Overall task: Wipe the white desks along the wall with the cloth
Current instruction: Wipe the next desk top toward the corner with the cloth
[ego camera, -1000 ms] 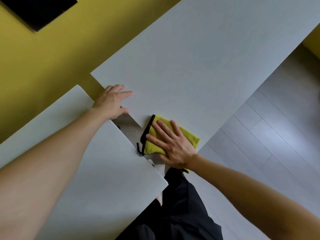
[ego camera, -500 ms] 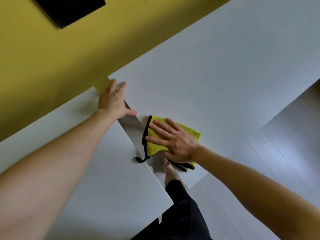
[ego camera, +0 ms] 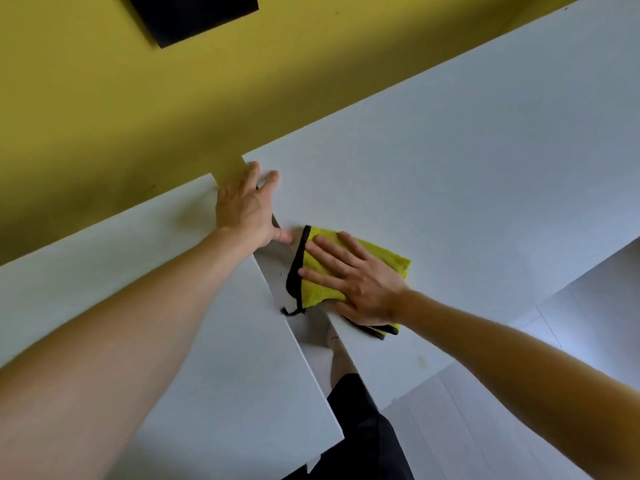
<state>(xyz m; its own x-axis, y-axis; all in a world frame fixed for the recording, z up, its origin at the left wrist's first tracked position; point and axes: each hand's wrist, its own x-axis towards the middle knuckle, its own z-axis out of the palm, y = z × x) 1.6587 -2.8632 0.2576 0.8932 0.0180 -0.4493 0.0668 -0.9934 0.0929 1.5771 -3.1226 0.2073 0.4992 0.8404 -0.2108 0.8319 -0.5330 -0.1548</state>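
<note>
Yellow cloth (ego camera: 384, 259), beneath flat right fingers (ego camera: 327, 253)

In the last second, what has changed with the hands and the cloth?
The left hand slid along the gap between the left desk and the right desk, toward the yellow wall. The right hand pushed the yellow cloth up the right desk's edge, away from its front corner. Nothing grasped or released: right hand still flat on the cloth, left still open.
</note>
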